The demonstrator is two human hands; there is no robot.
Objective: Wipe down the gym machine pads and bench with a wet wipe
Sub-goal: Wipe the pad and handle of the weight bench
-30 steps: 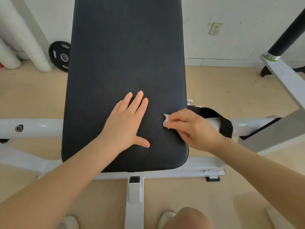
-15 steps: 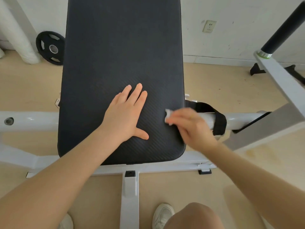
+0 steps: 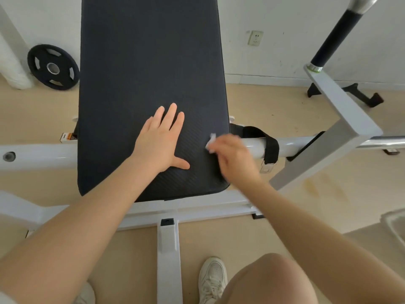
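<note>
Mid-wipe, by the look: right hand (image 3: 235,160), blurred, pinches a small white wet wipe (image 3: 211,143) at the black bench pad (image 3: 151,69)'s near right edge, left hand (image 3: 161,140) flat, fingers spread, bracing; upper pad and other pads likely remain.
</note>
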